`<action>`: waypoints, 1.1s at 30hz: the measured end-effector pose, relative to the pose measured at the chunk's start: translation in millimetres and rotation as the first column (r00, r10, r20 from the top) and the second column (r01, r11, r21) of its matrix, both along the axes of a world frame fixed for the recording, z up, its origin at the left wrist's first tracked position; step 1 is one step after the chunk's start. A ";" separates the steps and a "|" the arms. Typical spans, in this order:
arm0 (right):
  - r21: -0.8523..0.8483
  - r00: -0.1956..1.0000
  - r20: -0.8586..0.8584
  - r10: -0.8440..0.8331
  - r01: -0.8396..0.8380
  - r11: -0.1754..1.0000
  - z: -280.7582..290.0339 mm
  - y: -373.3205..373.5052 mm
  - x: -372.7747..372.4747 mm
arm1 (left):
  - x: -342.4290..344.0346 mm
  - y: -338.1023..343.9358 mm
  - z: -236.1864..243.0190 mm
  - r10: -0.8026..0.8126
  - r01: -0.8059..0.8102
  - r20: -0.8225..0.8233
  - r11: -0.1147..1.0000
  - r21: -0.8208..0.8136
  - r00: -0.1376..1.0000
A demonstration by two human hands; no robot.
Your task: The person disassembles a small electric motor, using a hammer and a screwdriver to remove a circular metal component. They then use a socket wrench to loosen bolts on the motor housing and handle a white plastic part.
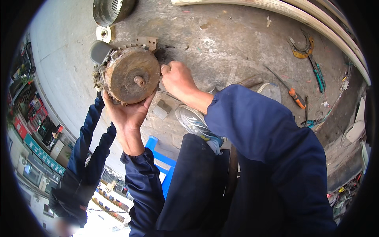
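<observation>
A rusty round metal housing (pixel 122 69) with a central shaft stub (pixel 139 80) fills the upper left middle, joined to a dark cylinder (pixel 100 51) and a drilled metal bracket (pixel 147 42). My left hand (pixel 125 112) grips its lower rim from below, thumb and fingers spread around it. My right hand (pixel 177 81) is closed at the housing's right edge; whatever lies between the fingertips is hidden.
Another person (pixel 81 162) is at left. A blue stool (pixel 166 162) stands below; a metal drum (pixel 110 10), pale ring (pixel 103 34), orange-handled screwdriver (pixel 296 98), green-handled tool (pixel 318 75) and wooden boards (pixel 256 5) lie around; my shoe (pixel 191 120) is below the housing.
</observation>
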State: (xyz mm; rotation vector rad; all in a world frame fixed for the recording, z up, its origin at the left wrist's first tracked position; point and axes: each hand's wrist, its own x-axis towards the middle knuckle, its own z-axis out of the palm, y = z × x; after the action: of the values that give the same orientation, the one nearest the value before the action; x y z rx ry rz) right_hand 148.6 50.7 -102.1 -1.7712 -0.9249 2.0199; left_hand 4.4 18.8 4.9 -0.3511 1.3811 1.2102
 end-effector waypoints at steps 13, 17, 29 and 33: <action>-0.074 0.982 -0.183 -0.041 0.028 0.997 -14.9 1.6 13.0 | 1.1 1.9 1.6 -0.025 0.025 0.004 1.000 0.007 1.000; 0.062 0.978 -0.204 0.053 -0.041 0.997 -16.2 0.3 36.5 | 0.4 1.2 2.3 -0.012 0.011 0.005 1.000 0.009 1.000; 0.493 0.747 0.503 0.434 -0.661 0.566 -46.5 -10.5 133.6 | -9.2 -4.2 -0.7 0.034 -0.034 0.054 0.999 0.004 0.998; 0.521 0.575 0.562 0.594 -0.804 0.287 -35.8 -51.3 155.9 | -6.2 -2.2 1.4 0.025 -0.025 0.046 1.000 0.018 0.999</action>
State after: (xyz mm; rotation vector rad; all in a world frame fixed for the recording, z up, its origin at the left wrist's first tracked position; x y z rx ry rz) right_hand 304.5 -0.6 -137.9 -1.1754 -2.5825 1.2847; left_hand -1.8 16.7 6.2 -0.3820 1.3287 1.2274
